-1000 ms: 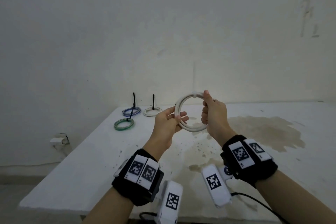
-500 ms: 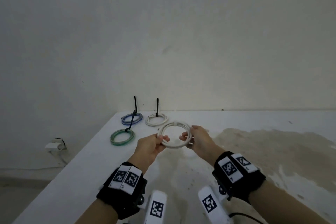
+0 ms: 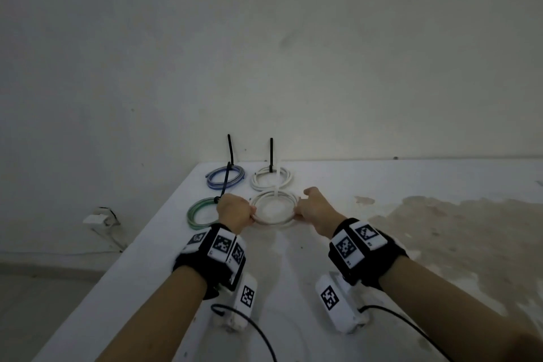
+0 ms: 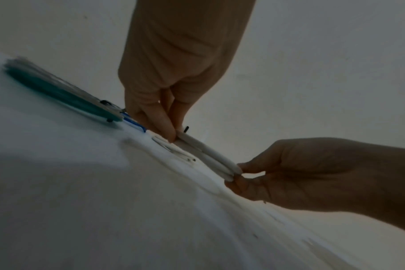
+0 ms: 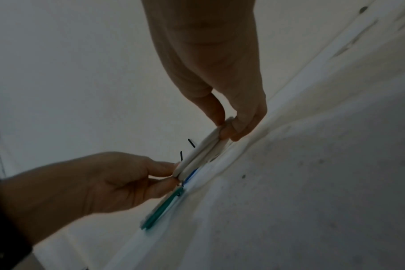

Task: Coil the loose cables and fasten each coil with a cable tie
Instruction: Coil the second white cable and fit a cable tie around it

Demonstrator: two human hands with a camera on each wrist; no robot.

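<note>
White coiled cable (image 3: 273, 207) sits low over the surface (image 3: 323, 258), pinched at nine o'clock by the left hand (image 3: 234, 211) and at three by the right hand (image 3: 316, 209) (each grip closed on it). Green coil (image 3: 199, 213) lies at nine; blue coil (image 3: 225, 178) and another white coil (image 3: 271, 179) at twelve.

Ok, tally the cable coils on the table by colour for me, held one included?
White coils: 2, the held coil and the far coil
Blue coil: 1
Green coil: 1
Total: 4
</note>
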